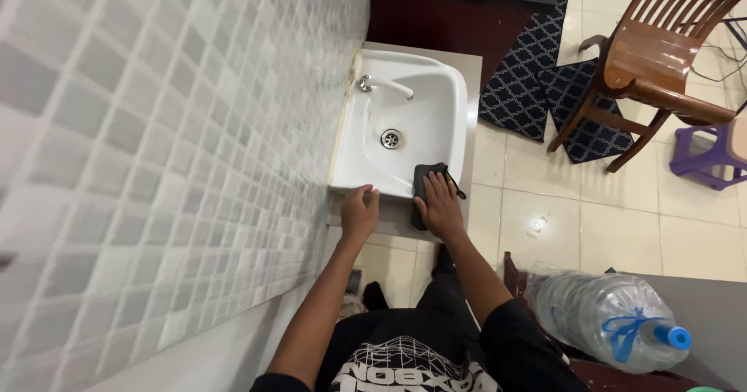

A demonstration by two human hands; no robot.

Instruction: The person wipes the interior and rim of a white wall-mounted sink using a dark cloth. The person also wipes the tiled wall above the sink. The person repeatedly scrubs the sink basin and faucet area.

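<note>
Black cloth (426, 176) lies under my flat, open right hand (440, 205) on the sink (436, 89) rim, while my left hand (359, 213) curls over the near edge.

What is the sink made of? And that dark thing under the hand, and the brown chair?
The sink looks like glazed ceramic: white, smooth and shiny. The dark cloth under the right hand seems to be soft fabric, since it drapes limply over the sink's edge. The chair looks like varnished wood: brown, glossy, with slats. The left hand rests on the sink's rim.
</note>
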